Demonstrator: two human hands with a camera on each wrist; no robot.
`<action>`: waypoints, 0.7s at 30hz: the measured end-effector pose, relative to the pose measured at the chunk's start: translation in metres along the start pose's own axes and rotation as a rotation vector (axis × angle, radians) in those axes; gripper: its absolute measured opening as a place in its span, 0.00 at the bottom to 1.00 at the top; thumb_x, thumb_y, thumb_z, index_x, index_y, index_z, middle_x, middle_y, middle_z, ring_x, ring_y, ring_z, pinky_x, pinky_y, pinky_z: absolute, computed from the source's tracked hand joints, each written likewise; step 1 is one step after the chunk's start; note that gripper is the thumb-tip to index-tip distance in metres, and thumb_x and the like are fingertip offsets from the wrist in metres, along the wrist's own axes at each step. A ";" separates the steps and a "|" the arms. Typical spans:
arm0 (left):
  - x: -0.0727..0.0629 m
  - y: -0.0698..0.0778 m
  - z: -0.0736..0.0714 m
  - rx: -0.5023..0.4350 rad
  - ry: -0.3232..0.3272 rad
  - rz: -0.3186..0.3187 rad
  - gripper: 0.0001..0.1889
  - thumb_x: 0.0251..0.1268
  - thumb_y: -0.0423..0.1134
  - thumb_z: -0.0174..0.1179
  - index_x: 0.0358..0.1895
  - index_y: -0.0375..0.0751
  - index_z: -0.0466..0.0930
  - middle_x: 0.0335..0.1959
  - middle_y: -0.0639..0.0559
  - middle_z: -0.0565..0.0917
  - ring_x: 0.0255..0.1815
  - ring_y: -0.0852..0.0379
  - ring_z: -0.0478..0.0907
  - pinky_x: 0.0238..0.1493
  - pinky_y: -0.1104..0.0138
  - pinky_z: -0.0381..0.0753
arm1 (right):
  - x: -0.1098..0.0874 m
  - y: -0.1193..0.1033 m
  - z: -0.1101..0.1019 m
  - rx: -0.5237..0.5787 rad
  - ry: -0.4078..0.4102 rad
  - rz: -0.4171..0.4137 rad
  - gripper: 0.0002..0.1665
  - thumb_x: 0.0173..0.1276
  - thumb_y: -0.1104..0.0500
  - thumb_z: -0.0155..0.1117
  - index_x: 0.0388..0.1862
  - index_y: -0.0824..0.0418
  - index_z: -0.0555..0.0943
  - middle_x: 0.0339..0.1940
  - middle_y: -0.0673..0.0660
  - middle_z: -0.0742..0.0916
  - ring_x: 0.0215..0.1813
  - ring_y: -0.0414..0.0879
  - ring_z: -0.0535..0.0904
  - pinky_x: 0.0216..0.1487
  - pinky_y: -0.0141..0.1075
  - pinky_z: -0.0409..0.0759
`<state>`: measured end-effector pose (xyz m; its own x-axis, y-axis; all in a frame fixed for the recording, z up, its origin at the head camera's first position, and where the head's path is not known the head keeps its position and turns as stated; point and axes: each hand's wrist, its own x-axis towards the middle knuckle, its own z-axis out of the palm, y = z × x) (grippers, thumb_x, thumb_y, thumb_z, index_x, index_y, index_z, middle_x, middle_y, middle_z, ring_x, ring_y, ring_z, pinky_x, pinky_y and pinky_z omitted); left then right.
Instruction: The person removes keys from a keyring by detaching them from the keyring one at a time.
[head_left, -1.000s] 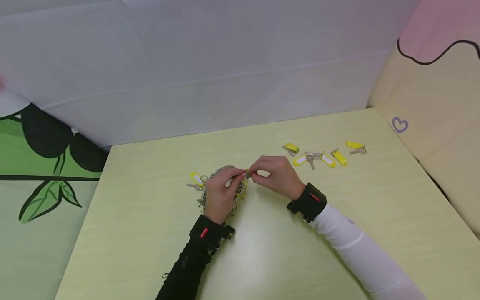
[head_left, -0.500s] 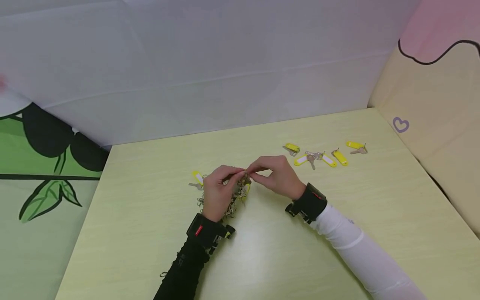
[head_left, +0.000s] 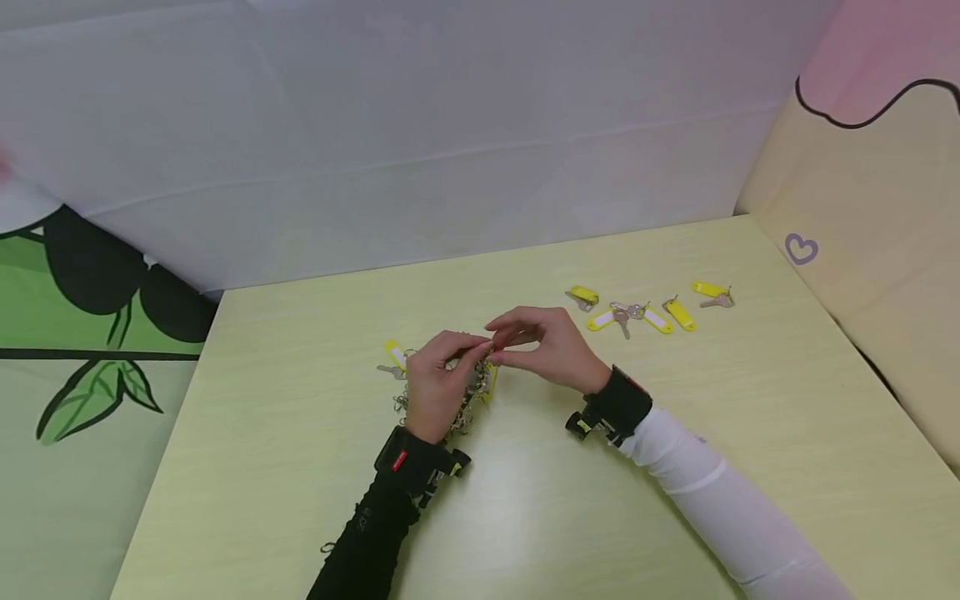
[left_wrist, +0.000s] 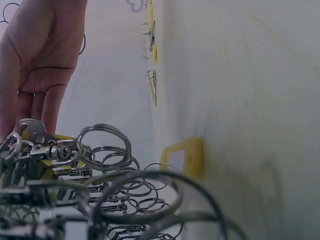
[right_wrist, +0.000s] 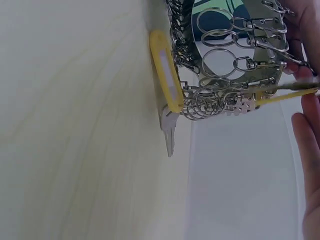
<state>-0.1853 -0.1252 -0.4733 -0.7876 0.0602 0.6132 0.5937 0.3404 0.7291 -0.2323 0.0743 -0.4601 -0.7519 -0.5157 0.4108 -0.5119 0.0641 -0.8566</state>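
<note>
My left hand pinches the top of a metal hoop strung with swivel snap hooks and split key rings. Thumb and index finger meet at its upper edge, while the hand covers much of it in the head view. A yellow key tag hangs at the hoop's right side. My right hand is just across from the left fingertips, index finger and thumb spread apart around the joint spot. Its fingertips come right up to the hoop and tag. Behind the hoop, another yellow tag with a key rests on the table.
Several yellow-tagged keys are scattered at the table's back right, one of them with its key farthest right. A pale wall closes the far edge, and a peach panel rises along the right.
My right index finger has lifted from the pinch and spread away from the thumb. My left hand has turned slightly and keeps its pinch. The keys at back right have stayed put.
</note>
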 end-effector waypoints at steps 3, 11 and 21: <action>0.000 -0.001 0.000 0.007 0.006 -0.009 0.03 0.67 0.32 0.69 0.40 0.38 0.90 0.35 0.46 0.89 0.36 0.53 0.87 0.42 0.71 0.85 | 0.000 0.002 0.001 -0.003 0.000 -0.018 0.22 0.60 0.68 0.79 0.54 0.65 0.86 0.45 0.60 0.91 0.46 0.49 0.90 0.50 0.55 0.87; -0.001 -0.002 0.000 0.018 0.008 0.005 0.03 0.67 0.32 0.69 0.41 0.38 0.90 0.35 0.47 0.88 0.36 0.53 0.87 0.43 0.72 0.85 | 0.000 0.008 0.000 0.009 -0.026 0.014 0.22 0.62 0.67 0.78 0.56 0.62 0.87 0.46 0.57 0.92 0.48 0.44 0.89 0.51 0.40 0.88; 0.000 0.000 0.000 0.025 -0.006 0.015 0.03 0.67 0.31 0.69 0.40 0.38 0.90 0.33 0.46 0.88 0.35 0.52 0.87 0.42 0.72 0.85 | 0.000 0.009 0.001 -0.029 0.006 -0.022 0.23 0.58 0.68 0.81 0.53 0.65 0.87 0.46 0.58 0.91 0.46 0.46 0.90 0.49 0.53 0.88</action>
<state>-0.1852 -0.1249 -0.4737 -0.7794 0.0712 0.6224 0.6015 0.3627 0.7117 -0.2361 0.0740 -0.4680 -0.7427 -0.5124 0.4311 -0.5401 0.0779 -0.8380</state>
